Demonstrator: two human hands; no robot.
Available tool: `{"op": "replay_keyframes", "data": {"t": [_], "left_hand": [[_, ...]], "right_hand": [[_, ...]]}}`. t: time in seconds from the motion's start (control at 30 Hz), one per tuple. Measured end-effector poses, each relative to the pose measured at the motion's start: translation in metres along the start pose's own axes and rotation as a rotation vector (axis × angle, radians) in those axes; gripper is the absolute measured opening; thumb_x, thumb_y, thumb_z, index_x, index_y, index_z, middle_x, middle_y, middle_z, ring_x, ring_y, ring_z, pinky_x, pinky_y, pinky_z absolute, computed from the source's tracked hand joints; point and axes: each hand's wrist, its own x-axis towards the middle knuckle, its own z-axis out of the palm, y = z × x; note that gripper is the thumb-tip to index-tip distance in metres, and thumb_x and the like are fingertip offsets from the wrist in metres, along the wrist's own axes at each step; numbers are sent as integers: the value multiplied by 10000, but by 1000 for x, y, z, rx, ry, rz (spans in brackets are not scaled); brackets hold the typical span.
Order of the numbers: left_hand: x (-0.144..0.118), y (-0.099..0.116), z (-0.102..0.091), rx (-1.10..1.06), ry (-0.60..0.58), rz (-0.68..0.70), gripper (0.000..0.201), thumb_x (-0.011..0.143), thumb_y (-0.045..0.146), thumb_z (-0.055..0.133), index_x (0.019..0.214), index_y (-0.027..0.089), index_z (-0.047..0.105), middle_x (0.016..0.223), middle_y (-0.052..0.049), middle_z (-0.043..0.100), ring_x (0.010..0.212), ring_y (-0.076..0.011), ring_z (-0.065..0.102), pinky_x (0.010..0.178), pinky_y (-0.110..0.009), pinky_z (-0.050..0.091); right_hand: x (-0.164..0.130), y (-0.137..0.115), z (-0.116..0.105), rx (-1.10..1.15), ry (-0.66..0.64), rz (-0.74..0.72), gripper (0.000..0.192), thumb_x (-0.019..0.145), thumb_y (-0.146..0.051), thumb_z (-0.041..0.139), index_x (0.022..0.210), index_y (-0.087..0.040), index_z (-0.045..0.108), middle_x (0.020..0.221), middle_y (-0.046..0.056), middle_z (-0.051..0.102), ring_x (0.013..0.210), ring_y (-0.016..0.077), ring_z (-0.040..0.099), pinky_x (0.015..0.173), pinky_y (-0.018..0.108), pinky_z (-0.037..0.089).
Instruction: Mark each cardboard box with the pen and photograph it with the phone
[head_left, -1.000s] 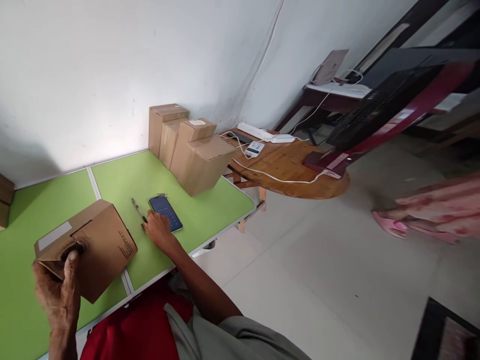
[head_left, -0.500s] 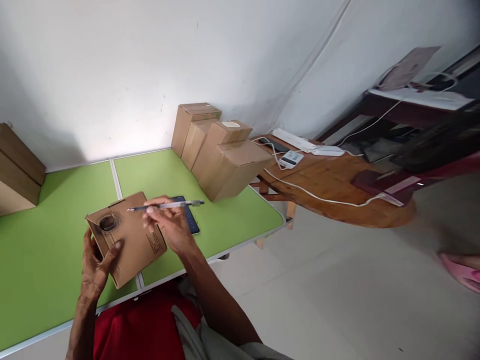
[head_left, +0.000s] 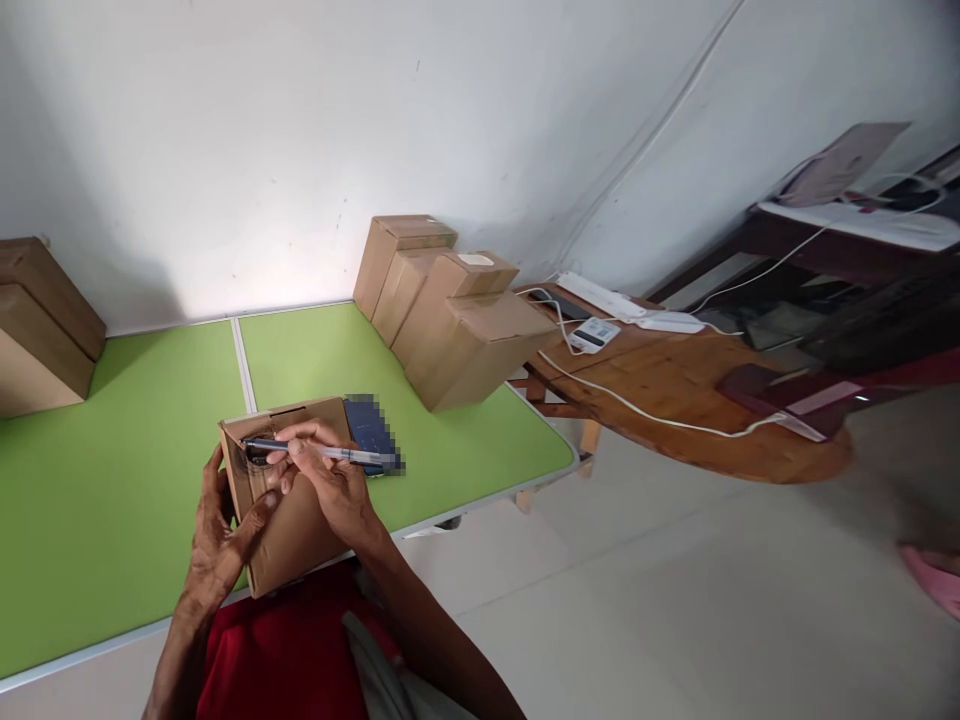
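Observation:
A brown cardboard box [head_left: 300, 535] is tilted at the near edge of the green table. My left hand [head_left: 229, 535] grips its left side, thumb on the upper face. Between the thumb and fingers of my right hand [head_left: 330, 480] is a pen [head_left: 330, 452]. Its tip points left, at a dark, scribbled round patch [head_left: 251, 455] near the box's upper left corner; my fingers hide part of that patch. Just right of the box, a dark blue flat thing [head_left: 371, 425] lies on the table, partly blurred out.
Several cardboard boxes [head_left: 480, 350] stand at the back right of the green table [head_left: 157, 400]; more boxes [head_left: 49, 340] are at the left. To the right, a wooden table [head_left: 675, 400] carries white cables and a power strip [head_left: 600, 297].
My right hand has brought the pen down and left relative to the box, from above its middle to the dark patch. The whole view has shifted slightly.

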Motion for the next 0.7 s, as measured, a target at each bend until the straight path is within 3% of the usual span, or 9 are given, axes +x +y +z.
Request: {"op": "replay_keyframes", "data": {"t": [0.23,0.43,0.57,0.7], "left_hand": [[3,-5,-8,-11,62,29,1115,742,673,945,1659,230,490,1462,-185,756,1319,-393,756,1039,-500,653],[2,1,-8,-32,54,-11,1125,738,672,950,1653,216,482,1479,-198,731,1313,-390,747,1023,-481,657],[1,4,-4,-4,20,-17,1176,758,710,920,1710,221,431,1494,-201,722,1356,-398,725,1066,-505,636],[1,5,-3,-2,28,-29,1227,684,711,953,1693,217,457,1469,-201,738,1337,-420,731,1035,-515,643]], "right_hand": [[-10,-9,-9,-78,-67,64,477,996,-708,759,987,-233,724,807,38,807,611,172,742,557,277,560],[-3,-9,-23,-75,128,19,484,970,-722,764,966,-244,687,764,26,776,573,169,708,520,271,532],[12,-11,-13,-34,132,-49,486,969,-726,771,995,-249,679,779,16,778,583,163,714,562,276,568],[17,-12,4,24,5,-43,500,960,-725,796,1026,-239,699,784,5,771,576,141,701,565,253,569]]}}
